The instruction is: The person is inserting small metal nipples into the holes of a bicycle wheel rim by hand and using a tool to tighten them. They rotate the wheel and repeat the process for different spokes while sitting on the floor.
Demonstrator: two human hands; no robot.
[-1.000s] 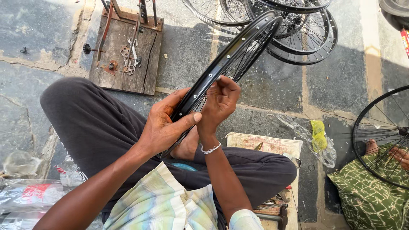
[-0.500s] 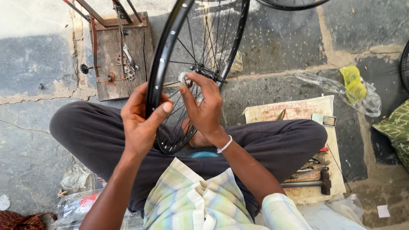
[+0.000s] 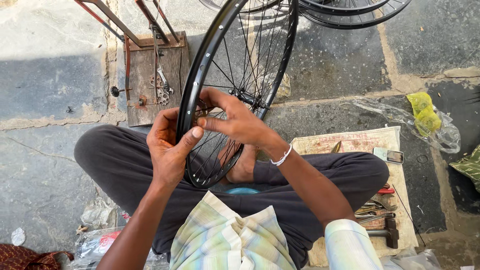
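head view | both hands now lower on wheel rim (image 3: 200,70) | left hand (image 3: 167,145) gripping rim | right hand (image 3: 235,120) pinching spoke

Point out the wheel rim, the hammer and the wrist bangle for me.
wheel rim (image 3: 196,75), head view, on the black rim's left arc above the hands.
hammer (image 3: 391,231), head view, on its dark head at the mat's corner.
wrist bangle (image 3: 283,157), head view, on the silver band.
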